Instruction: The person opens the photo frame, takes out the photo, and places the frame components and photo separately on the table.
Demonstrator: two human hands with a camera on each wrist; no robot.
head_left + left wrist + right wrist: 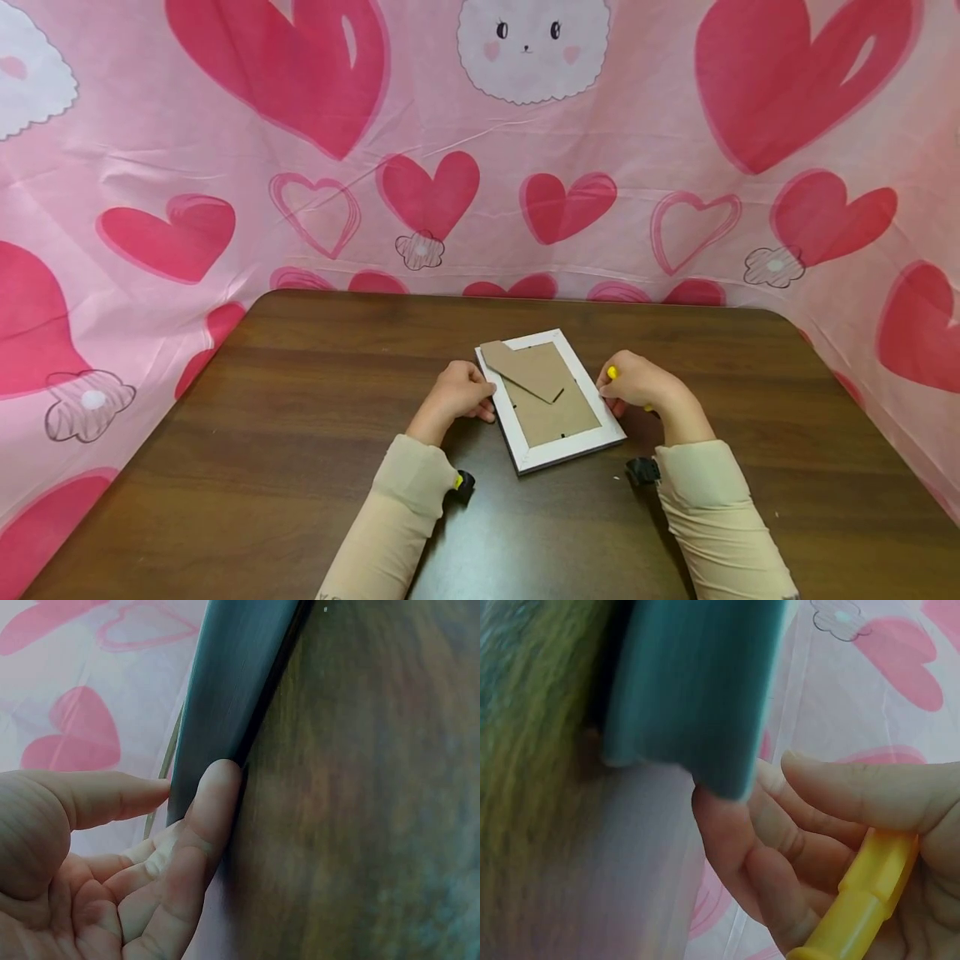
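Note:
A picture frame [537, 457] lies back side up on the table, its white border round a brown backing board [542, 421]. A brown easel stand [517, 371] slants across the board. At the frame's left edge my left hand [456, 392] pinches it, thumb on top and fingers at its side, as the left wrist view shows. My right hand [643, 385] is by the right edge, with fingertips against the frame's side [694, 682]. Held in that same hand, between thumb and palm, is a yellow-handled tool [862, 904]; its working end is hidden.
The dark brown wooden table [225, 467] extends around the frame. Behind it hangs a pink cloth [480, 125] printed with hearts. Small dark straps or mounts [642, 472] sit at both wrists. A few tiny pale specks lie near the right forearm.

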